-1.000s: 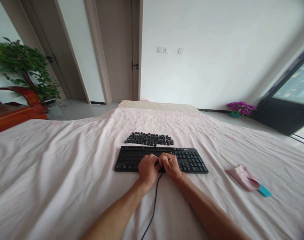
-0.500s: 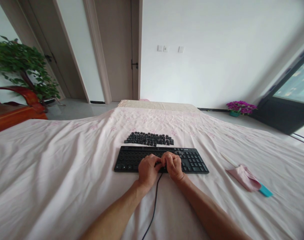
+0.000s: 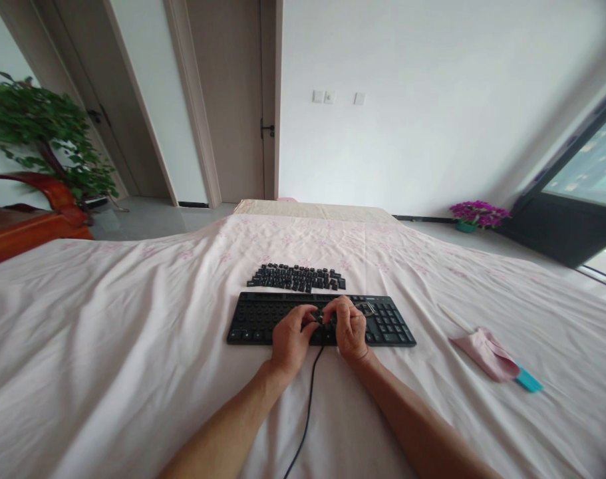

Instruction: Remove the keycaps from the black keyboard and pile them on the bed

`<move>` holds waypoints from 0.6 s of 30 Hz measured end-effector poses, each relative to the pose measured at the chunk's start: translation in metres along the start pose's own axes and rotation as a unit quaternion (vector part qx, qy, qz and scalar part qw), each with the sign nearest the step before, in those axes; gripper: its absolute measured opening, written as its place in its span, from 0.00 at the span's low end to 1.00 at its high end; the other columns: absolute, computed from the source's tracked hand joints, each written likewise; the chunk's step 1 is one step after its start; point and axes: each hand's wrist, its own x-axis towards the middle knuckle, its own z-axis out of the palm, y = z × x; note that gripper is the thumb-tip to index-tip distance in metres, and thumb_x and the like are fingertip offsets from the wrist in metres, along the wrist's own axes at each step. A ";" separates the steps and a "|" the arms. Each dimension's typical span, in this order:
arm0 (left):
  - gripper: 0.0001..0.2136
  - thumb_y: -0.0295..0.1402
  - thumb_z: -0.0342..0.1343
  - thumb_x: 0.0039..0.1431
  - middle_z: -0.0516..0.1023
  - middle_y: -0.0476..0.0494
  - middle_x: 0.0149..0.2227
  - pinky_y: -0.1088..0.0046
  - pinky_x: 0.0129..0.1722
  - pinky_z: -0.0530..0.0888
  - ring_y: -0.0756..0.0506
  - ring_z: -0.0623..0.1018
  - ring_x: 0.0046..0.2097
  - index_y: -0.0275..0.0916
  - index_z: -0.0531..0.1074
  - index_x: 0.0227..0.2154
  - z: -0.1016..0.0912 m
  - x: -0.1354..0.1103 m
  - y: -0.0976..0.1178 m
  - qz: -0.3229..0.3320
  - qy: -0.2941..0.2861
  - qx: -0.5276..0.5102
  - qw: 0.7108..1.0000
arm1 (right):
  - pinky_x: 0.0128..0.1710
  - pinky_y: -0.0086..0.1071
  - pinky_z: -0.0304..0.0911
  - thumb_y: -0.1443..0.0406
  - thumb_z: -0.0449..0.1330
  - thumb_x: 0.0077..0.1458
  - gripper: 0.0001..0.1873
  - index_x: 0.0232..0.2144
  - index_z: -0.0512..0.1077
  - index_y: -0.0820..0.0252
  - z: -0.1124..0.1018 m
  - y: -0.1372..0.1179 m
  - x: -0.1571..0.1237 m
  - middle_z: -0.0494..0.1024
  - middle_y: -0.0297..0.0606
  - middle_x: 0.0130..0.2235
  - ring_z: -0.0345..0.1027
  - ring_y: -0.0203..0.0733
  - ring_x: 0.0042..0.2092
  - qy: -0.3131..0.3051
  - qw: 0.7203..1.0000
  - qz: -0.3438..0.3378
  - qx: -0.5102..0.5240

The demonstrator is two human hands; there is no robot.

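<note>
A black keyboard [image 3: 255,320] lies on the pink bedsheet [image 3: 133,319], with most of its keys off on the left and the number pad still in place on the right. Rows of loose black keycaps [image 3: 297,277] lie just beyond it. Both my hands rest on the keyboard's middle, fingers curled and tips meeting. My left hand [image 3: 289,338] pinches a small dark piece [image 3: 318,318], apparently a keycap. My right hand [image 3: 351,329] is closed on a thin wire tool [image 3: 366,307] that sticks out past its knuckles. The keyboard's cable [image 3: 306,399] runs back between my forearms.
A folded pink cloth [image 3: 485,354] with a teal object [image 3: 527,380] at its near end lies to the right on the sheet. A wooden chair [image 3: 28,223] and a plant [image 3: 43,140] stand at the left, and a flower pot [image 3: 477,216] sits by the window.
My hands have shifted slightly right along the keyboard. The right hand's fingers have lifted and turned, and a small dark piece now shows between the fingertips.
</note>
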 end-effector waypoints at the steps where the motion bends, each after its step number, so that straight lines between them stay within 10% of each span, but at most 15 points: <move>1: 0.14 0.25 0.57 0.53 0.76 0.52 0.34 0.73 0.40 0.70 0.50 0.76 0.37 0.44 0.71 0.43 0.000 0.001 -0.002 -0.001 0.010 -0.016 1.000 | 0.39 0.34 0.63 0.60 0.42 0.65 0.24 0.24 0.72 0.58 0.000 0.001 0.000 0.71 0.36 0.24 0.66 0.40 0.32 -0.005 1.000 -0.013 -0.005; 7: 0.19 0.24 0.54 0.55 0.76 0.50 0.34 0.73 0.41 0.73 0.50 0.77 0.36 0.43 0.66 0.50 -0.004 0.004 -0.009 -0.007 0.031 -0.120 0.992 | 0.44 0.34 0.65 0.64 0.49 0.63 0.13 0.44 0.71 0.57 0.005 0.009 0.000 0.76 0.38 0.34 0.70 0.39 0.38 -0.084 0.995 -0.059 -0.012; 18: 0.22 0.25 0.54 0.55 0.77 0.48 0.35 0.72 0.41 0.74 0.50 0.77 0.36 0.41 0.63 0.54 -0.003 0.005 -0.013 -0.028 0.059 -0.169 0.984 | 0.42 0.30 0.64 0.64 0.49 0.63 0.15 0.44 0.74 0.55 -0.005 0.000 0.011 0.76 0.40 0.38 0.70 0.39 0.39 -0.133 0.979 -0.100 -0.117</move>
